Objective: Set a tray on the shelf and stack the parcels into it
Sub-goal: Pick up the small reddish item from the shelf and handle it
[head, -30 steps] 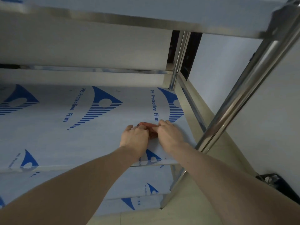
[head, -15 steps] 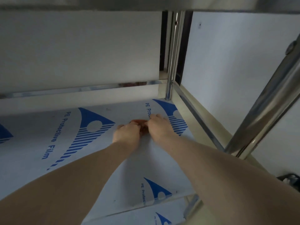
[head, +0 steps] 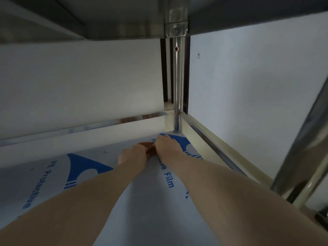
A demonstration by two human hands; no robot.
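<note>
Parcel [head: 148, 148], reddish, on shelf [head: 142, 201] | left hand [head: 133, 154], right hand [head: 166, 145] both grasp it

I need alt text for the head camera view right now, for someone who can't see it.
Both hands, left hand and right hand, meet over a small reddish object on the film-covered shelf, near the rear steel post. What the object is, and how it is held, cannot be told; no tray shows.

Glossy metal post [head: 177, 82]; shelf [head: 150, 201] under smooth matt plastic film
</note>
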